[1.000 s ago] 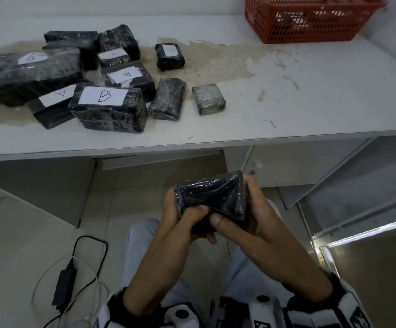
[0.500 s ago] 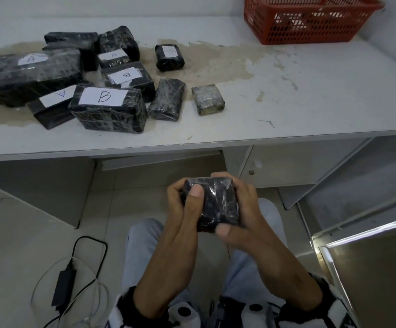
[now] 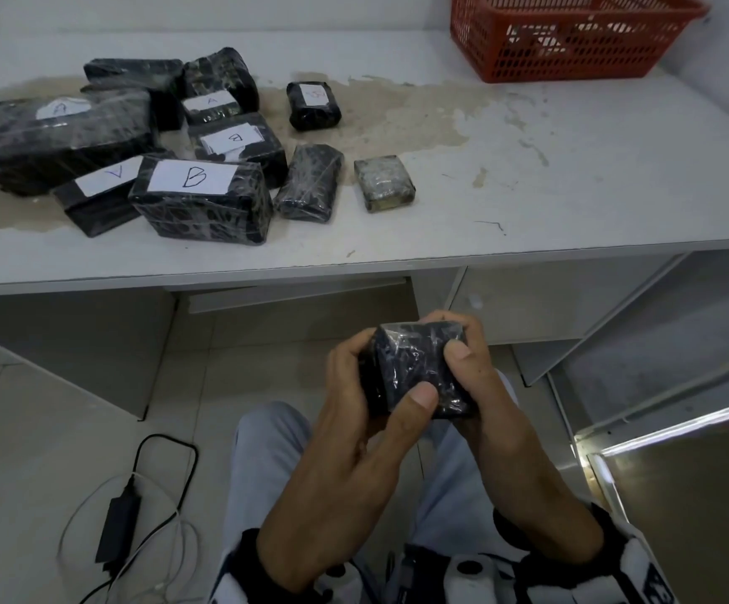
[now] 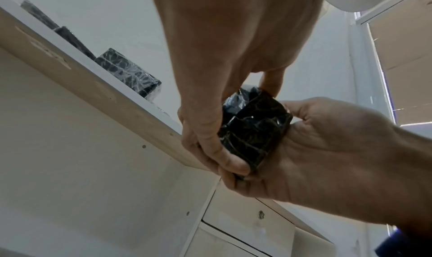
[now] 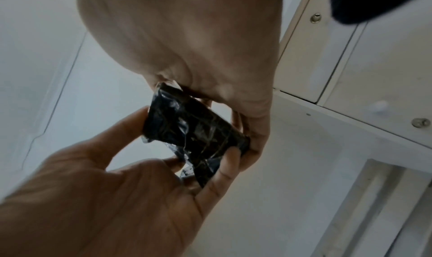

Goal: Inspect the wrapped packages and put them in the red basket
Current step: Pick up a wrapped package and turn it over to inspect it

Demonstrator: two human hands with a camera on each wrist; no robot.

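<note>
Package point(image 3: 419, 368) turned, both hands' grip closed round it

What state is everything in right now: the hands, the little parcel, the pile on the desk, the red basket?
Left hand: grips the small black package.
Right hand: grips it too.
Small black package: wrapped, held below the desk edge.
Packages on the desk: wrapped, lying untouched.
Grey package: lies apart.
Red basket: upright on the desk's far right corner; contents unclear.

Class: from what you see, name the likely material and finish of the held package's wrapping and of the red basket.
Held package: glossy clear plastic film over something black, judging by its wrinkles and glints. Red basket: probably moulded plastic, fairly matt, with lattice walls.
</note>
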